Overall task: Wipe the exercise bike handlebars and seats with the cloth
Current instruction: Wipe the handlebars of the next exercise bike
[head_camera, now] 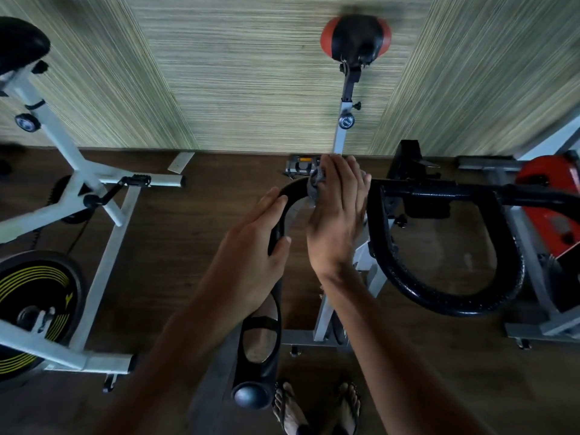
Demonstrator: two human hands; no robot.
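Observation:
The black handlebar [439, 293] of the bike in front of me loops across the middle of the view. My left hand [251, 246] rests on its left curved arm with fingers straight and the thumb hooked under the bar. My right hand [337, 211] presses a grey cloth [315, 183] against the bar near its top bend; only a small bunched part of the cloth shows beyond the fingers. This bike's black and red seat [356, 36] stands farther away on a grey post. A second bike's black seat [18, 42] is at the upper left.
A white-framed bike with a black and yellow flywheel [34, 306] stands to the left. A red-bodied bike [552, 208] is at the right edge. A striped green wall [251, 73] runs behind the bikes. My sandalled feet [317, 409] stand on the brown floor below.

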